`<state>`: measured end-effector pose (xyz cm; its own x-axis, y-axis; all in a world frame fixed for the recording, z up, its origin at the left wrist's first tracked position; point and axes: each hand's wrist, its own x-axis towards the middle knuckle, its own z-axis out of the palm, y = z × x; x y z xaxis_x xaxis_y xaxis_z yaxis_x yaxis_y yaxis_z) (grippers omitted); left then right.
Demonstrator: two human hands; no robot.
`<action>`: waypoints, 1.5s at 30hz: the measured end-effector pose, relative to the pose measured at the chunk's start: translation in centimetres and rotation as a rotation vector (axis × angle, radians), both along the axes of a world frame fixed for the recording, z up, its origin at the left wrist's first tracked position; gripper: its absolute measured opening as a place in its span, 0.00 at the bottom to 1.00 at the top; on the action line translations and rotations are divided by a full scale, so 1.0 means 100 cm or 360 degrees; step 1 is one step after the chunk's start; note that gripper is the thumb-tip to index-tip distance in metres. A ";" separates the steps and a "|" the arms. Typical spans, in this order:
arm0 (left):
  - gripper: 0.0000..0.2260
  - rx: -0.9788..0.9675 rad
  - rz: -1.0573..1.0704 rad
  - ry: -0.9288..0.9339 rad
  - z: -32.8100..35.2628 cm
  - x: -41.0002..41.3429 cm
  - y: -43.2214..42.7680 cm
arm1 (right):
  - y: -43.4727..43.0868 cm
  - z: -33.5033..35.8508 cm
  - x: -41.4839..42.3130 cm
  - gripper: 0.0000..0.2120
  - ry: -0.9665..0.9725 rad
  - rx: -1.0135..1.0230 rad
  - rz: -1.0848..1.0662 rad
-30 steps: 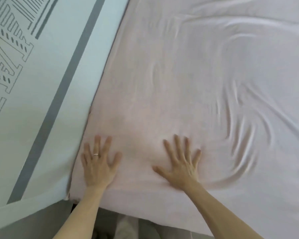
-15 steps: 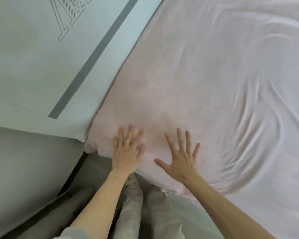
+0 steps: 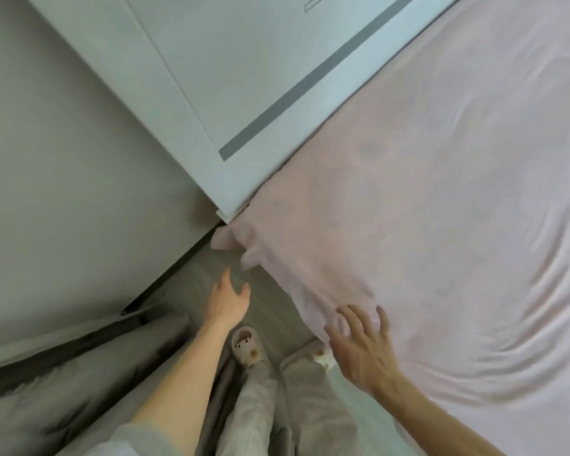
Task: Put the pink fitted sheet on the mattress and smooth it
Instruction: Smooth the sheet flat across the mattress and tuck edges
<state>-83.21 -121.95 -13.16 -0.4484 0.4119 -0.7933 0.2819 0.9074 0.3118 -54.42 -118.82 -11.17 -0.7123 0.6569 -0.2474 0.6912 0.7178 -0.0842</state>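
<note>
Sheet corner loose just past left hand, open, likely reaching to tuck; right hand spread, empty, by edge.

Wrinkled pink fitted sheet covering mattress

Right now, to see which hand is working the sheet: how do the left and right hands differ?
The left hand is over the floor, clear of the pink sheet; the right hand is over the sheet's near edge. The left hand's fingers lie close together, while the right hand's are spread wide. Both are open and grip nothing.
</note>
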 end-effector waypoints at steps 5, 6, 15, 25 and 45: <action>0.32 0.0238 0.0152 -0.0170 -0.009 -0.004 0.018 | 0.079 0.014 -0.103 0.19 0.0180 0.0062 -0.0023; 0.32 0.0271 0.0185 -0.0182 -0.016 -0.008 0.018 | 0.091 0.010 -0.121 0.20 0.0176 0.0058 0.0001; 0.18 0.0258 -0.0196 0.0275 -0.078 -0.018 0.025 | 0.125 -0.020 -0.180 0.29 0.0043 0.0145 -0.0070; 0.16 0.0026 -0.0376 0.0524 -0.128 -0.028 0.020 | 0.139 -0.034 -0.191 0.31 -0.0080 0.0249 0.0185; 0.11 0.0318 -0.0067 0.0392 -0.191 -0.086 0.065 | 0.142 -0.055 -0.232 0.26 0.0165 0.0447 0.0126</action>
